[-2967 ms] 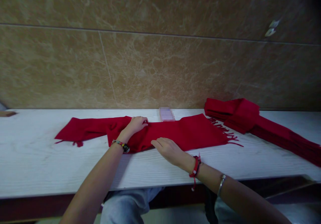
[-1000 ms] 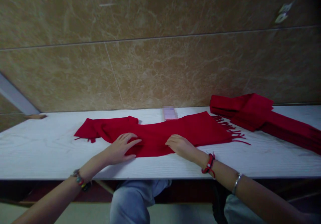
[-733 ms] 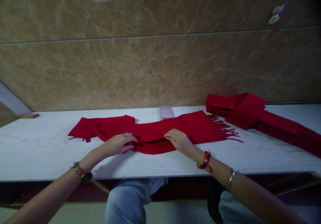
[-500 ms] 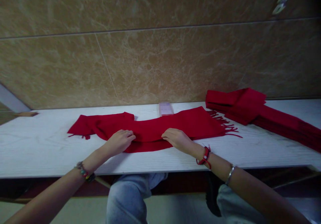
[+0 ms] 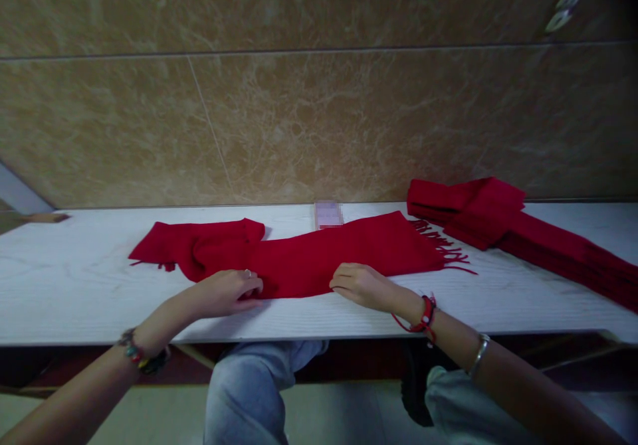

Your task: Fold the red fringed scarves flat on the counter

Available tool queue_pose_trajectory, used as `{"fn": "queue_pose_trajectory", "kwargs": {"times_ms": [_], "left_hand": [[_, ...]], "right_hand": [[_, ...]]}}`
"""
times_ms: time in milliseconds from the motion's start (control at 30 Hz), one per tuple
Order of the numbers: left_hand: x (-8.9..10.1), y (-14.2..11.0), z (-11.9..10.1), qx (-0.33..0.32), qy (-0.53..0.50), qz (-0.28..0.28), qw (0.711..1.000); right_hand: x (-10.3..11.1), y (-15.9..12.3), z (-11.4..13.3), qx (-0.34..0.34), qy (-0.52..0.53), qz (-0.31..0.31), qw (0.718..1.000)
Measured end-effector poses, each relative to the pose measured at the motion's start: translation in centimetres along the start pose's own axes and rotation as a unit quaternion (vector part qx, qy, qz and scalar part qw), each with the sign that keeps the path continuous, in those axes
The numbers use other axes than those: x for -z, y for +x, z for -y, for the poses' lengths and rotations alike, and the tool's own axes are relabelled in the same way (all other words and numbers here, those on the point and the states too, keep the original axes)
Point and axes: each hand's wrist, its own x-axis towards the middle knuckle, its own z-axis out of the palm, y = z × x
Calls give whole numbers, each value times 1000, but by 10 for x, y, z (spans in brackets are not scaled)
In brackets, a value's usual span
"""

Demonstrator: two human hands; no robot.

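A red fringed scarf (image 5: 319, 259) lies lengthwise on the white tabletop, its right part flat and its left part bunched and folded back. My left hand (image 5: 226, 293) is at the scarf's near edge, left of the middle, fingers curled on the cloth and the thumb lower down. Farther right, my right hand (image 5: 366, 287) pinches the same near edge between thumb and fingertips. Fringe spreads out at the scarf's right end, and a little shows at the left end.
More folded red scarves (image 5: 478, 212) lie at the right, against the tiled wall (image 5: 299, 126). A small pale flat case (image 5: 327, 214) sits behind the scarf. A small brown block (image 5: 47, 218) is at the far left. The white table's (image 5: 299, 322) front edge is near my legs.
Both hands have come nearer to me and apart. The scarf's near edge, which showed a second layer beneath a fold, now looks flat and even.
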Motion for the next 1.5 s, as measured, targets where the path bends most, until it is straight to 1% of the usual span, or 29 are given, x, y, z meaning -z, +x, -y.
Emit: {"fn": "queue_pose_trajectory", "kwargs": {"times_ms": [33, 100, 133, 167, 200, 300, 367, 467, 500, 567, 667, 700, 767, 867, 933, 1000, 1100, 1133, 1167, 1200, 1267, 1333, 1433, 1500], "left_hand": [[3, 6, 0, 1, -9, -11, 1000], [4, 22, -4, 7, -18, -70, 997], [3, 31, -7, 7, -17, -102, 995], [0, 40, -11, 2, -13, -126, 992], [-4, 48, -17, -9, -8, -135, 991], [-17, 65, -33, -62, 15, -108, 992], [-21, 69, -40, -79, 36, -90, 992], [-20, 70, -41, -92, 63, -83, 990], [-18, 70, -40, -97, 72, -82, 989], [-14, 71, -39, -104, 93, -84, 987], [-12, 71, -41, -102, 104, -111, 983], [-12, 71, -42, -104, 100, -120, 982], [-15, 69, -46, -115, 88, -121, 982], [-17, 68, -49, -126, 59, -91, 986], [-16, 69, -47, -119, 28, -80, 989], [-15, 75, -44, -111, 2, -88, 990], [-19, 88, -39, -78, -20, -148, 986], [-22, 93, -37, -57, -22, -163, 985], [-27, 97, -35, -33, -22, -167, 985], [-32, 100, -32, -10, -20, -158, 987], [-41, 101, -25, 25, -17, -119, 992], [-47, 99, -18, 43, -18, -87, 995], [-46, 97, -9, 52, -27, -71, 996], [-41, 101, -3, 49, -44, -89, 994]], "right_hand": [[3, 0, -1, -10, 8, -11, 1000], [9, 0, -6, -40, 11, -29, 999], [12, -1, -9, -51, 7, -25, 998], [15, -2, -11, -54, -1, -7, 999], [17, -4, -14, -49, -10, 20, 999], [21, -10, -17, -30, -50, 92, 994], [22, -13, -16, -27, -87, 111, 990], [24, -15, -13, -22, -137, 127, 982], [24, -15, -12, -22, -148, 125, 981], [25, -15, -13, -28, -151, 99, 983], [24, -17, -17, -29, -124, 42, 991], [23, -19, -19, -24, -114, 35, 993], [22, -23, -21, -13, -101, 47, 994], [22, -28, -23, -12, -91, 81, 992], [23, -28, -22, -20, -75, 85, 993], [24, -26, -20, -42, -58, 64, 995], [20, -20, -14, -104, -61, 18, 993], [17, -18, -12, -126, -67, 19, 990], [14, -17, -10, -145, -70, 32, 986], [11, -17, -8, -161, -70, 56, 983], [4, -17, -5, -182, -59, 110, 975], [0, -19, -4, -188, -47, 141, 971], [1, -17, -3, -191, -43, 143, 970], [7, -13, -3, -198, -54, 124, 971]]}}
